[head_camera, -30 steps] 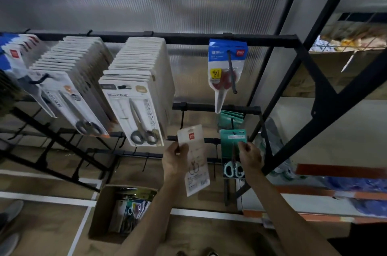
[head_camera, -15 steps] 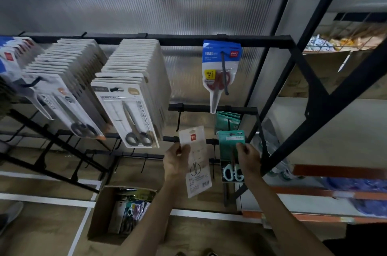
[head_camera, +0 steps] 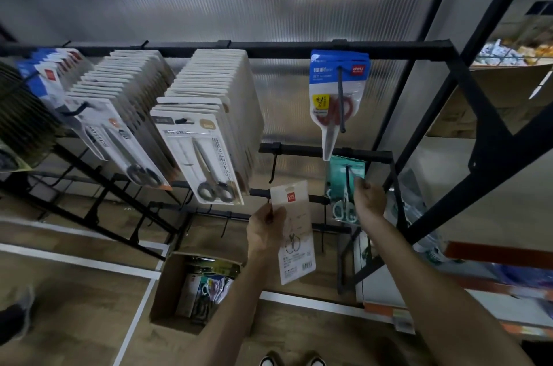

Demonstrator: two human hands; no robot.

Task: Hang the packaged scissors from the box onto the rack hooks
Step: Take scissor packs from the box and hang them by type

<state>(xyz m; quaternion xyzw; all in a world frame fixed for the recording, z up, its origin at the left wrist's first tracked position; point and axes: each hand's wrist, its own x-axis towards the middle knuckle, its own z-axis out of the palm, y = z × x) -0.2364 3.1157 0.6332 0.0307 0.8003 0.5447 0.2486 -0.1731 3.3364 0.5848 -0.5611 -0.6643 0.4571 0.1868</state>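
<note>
My left hand [head_camera: 264, 229] grips a white carded pack of scissors [head_camera: 294, 231] by its left edge, upright in front of the lower rack bars. My right hand [head_camera: 369, 196] pinches the right side of a teal scissors pack [head_camera: 344, 186] that sits on a hook under the middle bar [head_camera: 299, 151]. A blue pack with red-handled scissors [head_camera: 336, 96] hangs from the top bar [head_camera: 269, 50]. The open cardboard box [head_camera: 170, 285] on the floor below holds several more packs.
Two thick rows of white scissor packs [head_camera: 209, 132] and a blue-white row [head_camera: 51, 75] fill hooks to the left. An empty hook [head_camera: 273, 168] hangs left of the teal pack. A black diagonal frame [head_camera: 478, 132] and side shelving stand on the right. My shoes [head_camera: 291, 361] show at the bottom.
My right hand has pushed the teal pack up and back along its hook. My left hand has kept the white pack at about the same spot. The view has shifted slightly.
</note>
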